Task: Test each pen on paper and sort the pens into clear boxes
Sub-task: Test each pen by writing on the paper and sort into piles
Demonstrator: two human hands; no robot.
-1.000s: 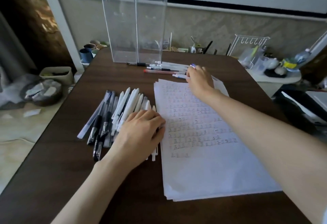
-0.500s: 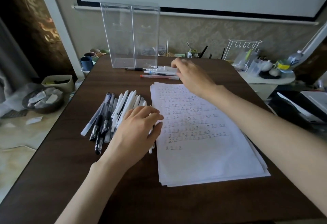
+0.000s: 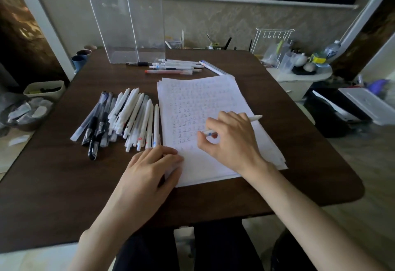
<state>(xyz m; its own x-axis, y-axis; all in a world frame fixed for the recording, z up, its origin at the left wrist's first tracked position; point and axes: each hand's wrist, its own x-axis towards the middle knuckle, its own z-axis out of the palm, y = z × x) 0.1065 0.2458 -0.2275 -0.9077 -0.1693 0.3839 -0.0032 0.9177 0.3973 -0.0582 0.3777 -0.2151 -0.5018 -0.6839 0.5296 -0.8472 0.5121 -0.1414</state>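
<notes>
Your right hand point(image 3: 233, 140) pinches a white pen point(image 3: 255, 118), tip down by the scribbles on the paper point(image 3: 198, 97). Your left hand point(image 3: 149, 176) lies flat, fingers straight, on the paper's near corner. Just left of the sheets is the pen pile point(image 3: 128, 116). A few loose pens point(image 3: 175, 66) lie between the paper and the clear boxes point(image 3: 128, 20) at the back.

A dark wooden table point(image 3: 53, 174) spreads under the left hand point(image 3: 149, 174) and the right hand point(image 3: 233, 140). Well beyond the left hand, past the table's far corner, stand blue cups point(image 3: 78, 62). On the floor out to that hand's side sit a beige bin point(image 3: 43, 87) and a round basket point(image 3: 27, 114) of pale scraps. Far beyond the right hand there's a white wire rack point(image 3: 273, 35), with a white teapot point(image 3: 300, 60) and a plastic bottle point(image 3: 332, 49) near it on a small side table point(image 3: 299, 78).
</notes>
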